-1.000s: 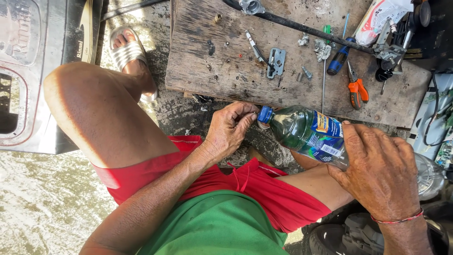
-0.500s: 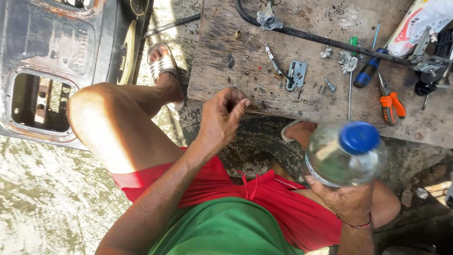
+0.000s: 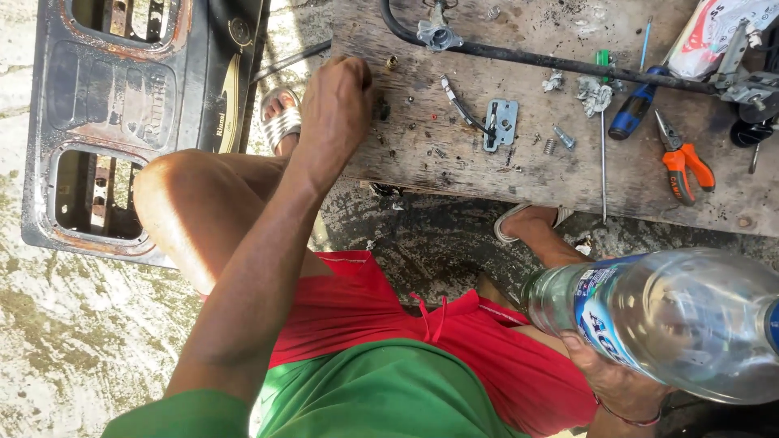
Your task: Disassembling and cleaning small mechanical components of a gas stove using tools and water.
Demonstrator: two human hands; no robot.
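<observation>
Clear plastic bottle (image 3: 682, 320) w/ blue label, tilted near camera, lower right; cap probably off-frame.

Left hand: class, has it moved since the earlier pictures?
Yes. The left hand has gone from the lap up onto the wooden board, fist closed at the board's left end.

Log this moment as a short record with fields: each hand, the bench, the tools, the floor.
Left hand: closed, knuckles up, resting on the worn wooden plank bench
Right hand: gripping a clear plastic water bottle with a blue label, raised close to the camera
Tools: orange-handled pliers, blue-handled screwdriver, black hose
Floor: rusty black metal stove panel
</observation>
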